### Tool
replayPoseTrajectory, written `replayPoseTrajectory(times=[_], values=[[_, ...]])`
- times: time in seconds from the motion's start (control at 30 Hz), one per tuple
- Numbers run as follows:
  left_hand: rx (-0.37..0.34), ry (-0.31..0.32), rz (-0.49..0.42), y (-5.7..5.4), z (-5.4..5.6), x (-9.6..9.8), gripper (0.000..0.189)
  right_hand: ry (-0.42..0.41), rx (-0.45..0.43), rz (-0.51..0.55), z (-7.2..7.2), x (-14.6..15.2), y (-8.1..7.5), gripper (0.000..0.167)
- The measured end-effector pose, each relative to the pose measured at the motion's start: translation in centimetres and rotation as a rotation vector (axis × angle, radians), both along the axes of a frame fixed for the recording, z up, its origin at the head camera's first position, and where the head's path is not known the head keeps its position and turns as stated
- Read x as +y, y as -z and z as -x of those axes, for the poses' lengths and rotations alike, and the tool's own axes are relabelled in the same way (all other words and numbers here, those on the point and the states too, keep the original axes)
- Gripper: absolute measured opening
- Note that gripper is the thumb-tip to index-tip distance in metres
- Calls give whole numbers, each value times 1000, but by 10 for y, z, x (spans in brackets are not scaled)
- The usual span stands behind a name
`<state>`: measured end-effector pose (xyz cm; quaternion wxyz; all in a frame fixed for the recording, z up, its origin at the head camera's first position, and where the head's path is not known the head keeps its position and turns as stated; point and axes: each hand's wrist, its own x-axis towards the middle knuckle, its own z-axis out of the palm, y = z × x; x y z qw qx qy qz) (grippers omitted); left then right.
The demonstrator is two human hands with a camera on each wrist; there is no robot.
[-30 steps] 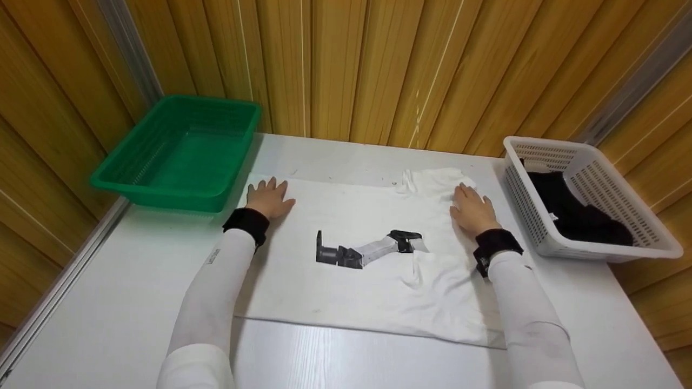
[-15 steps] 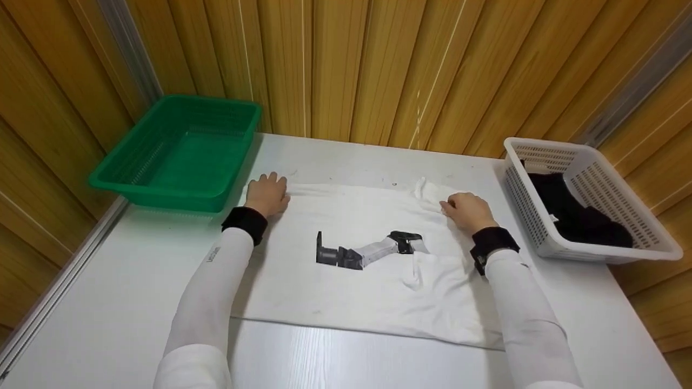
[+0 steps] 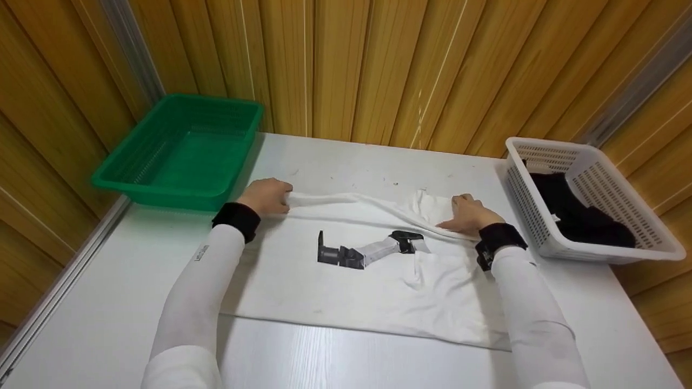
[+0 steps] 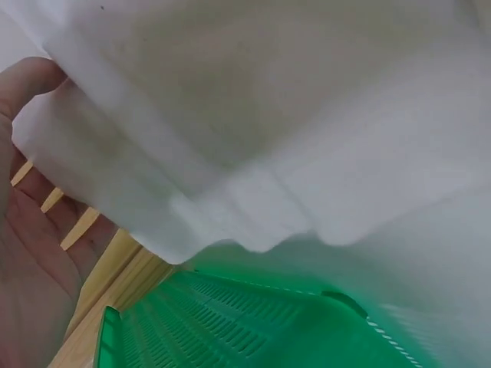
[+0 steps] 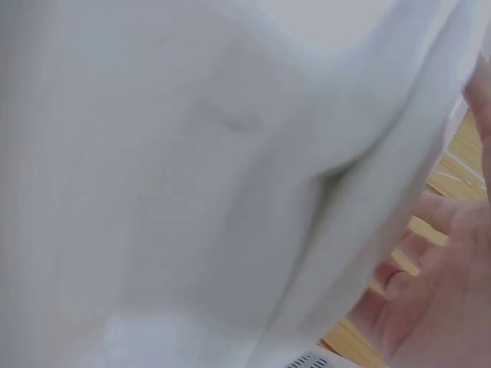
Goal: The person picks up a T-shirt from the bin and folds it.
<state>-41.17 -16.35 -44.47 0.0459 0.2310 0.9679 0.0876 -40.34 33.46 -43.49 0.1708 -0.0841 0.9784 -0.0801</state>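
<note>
A white T-shirt [image 3: 335, 297] with a black-and-grey print [image 3: 367, 251] lies on the white table, its far edge lifted into a loose ridge. At its far left corner my left hand [image 3: 267, 197] grips the cloth; the left wrist view has the thumb on one side of the fabric [image 4: 230, 115] and the fingers behind. My right hand [image 3: 469, 216] holds the lifted edge at the far right, beside a bunched sleeve [image 3: 432, 205]. In the right wrist view the raised cloth [image 5: 230, 192] fills most of the picture, with fingers [image 5: 418, 249] behind it.
A green plastic basket [image 3: 208, 202] stands at the back left, close to my left hand. On the right, a white perforated basket [image 3: 546, 229] contains black cloth [image 3: 584, 216]. Wooden slatted panels [image 3: 335, 70] border the table behind and at the sides.
Both hands went from lying flat on the shirt to gripping its far edge. That edge has been lifted and drawn toward me, and the sleeve on the right has shifted with it.
</note>
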Motion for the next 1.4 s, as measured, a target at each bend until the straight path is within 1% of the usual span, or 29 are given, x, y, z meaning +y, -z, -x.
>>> replayPoseTrajectory(times=[0.1, 0.17, 0.27, 0.33, 0.37, 0.4, 0.43, 0.47, 0.57, 0.6, 0.63, 0.67, 0.7, 0.73, 0.8, 0.9, 1.0, 1.07, 1.13, 1.2, 1.23, 1.3, 1.37, 1.4], values=[[-50, -11, -12, -1, 1, 0, 33, -3, -42, -18, -1, -3, -7, 90], [-85, -26, -10, -2, 1, 1, 38, 7, -53, -16, -1, -5, -9, 82], [-157, -55, -17, -5, -1, 0, 43, 10, -75, -8, -1, -6, -10, 77], [-219, -85, -32, -6, -2, 0, 46, 2, -68, 12, 0, -7, -11, 76], [-237, -97, -38, -7, -3, 0, 47, -2, -41, 28, 1, -7, -11, 73], [-242, -108, -43, -8, -2, -1, 47, 1, 14, 40, 3, -6, -11, 69], [-238, -120, -54, -8, -1, -1, 48, 6, 94, 45, 6, -6, -12, 61], [-219, -130, -65, -8, 0, -2, 47, 13, 195, 49, 9, -5, -12, 52], [-116, -159, -85, -9, 6, -3, 45, 79, 546, 51, 17, -5, -15, 31], [-82, -172, -89, -9, 8, -4, 43, 104, 642, 51, 20, -4, -15, 26], [-52, -181, -88, -9, 10, -4, 41, 123, 709, 60, 23, -4, -16, 23], [-31, -190, -84, -9, 11, -4, 39, 135, 753, 69, 24, -4, -17, 22], [-14, -193, -72, -8, 13, -4, 37, 141, 776, 76, 26, -4, -17, 20], [-4, -196, -61, -8, 14, -4, 34, 142, 782, 89, 27, -5, -17, 19], [12, -190, -35, -7, 16, -4, 28, 130, 754, 101, 28, -4, -16, 20], [43, -188, -2, -9, 16, -4, 20, 128, 647, 127, 26, -4, -15, 19], [88, -196, 17, -11, 12, -7, 15, 125, 538, 133, 23, -4, -16, 20], [130, -184, 29, -14, 8, -7, 14, 105, 509, 131, 20, -3, -22, 20], [178, -150, 52, -17, 1, -8, 14, 38, 507, 127, 14, -2, -32, 20], [235, -91, 88, -19, -9, -9, 15, -45, 507, 127, 0, -2, -43, 21], [267, -54, 106, -19, -16, -10, 15, -87, 501, 136, -9, -2, -48, 21], [338, 22, 138, -18, -31, -14, 16, -168, 450, 140, -33, -4, -56, 22], [396, 96, 160, -14, -47, -21, 16, -236, 387, 135, -62, -7, -54, 23], [415, 129, 163, -10, -55, -25, 16, -266, 343, 133, -77, -9, -50, 23]])
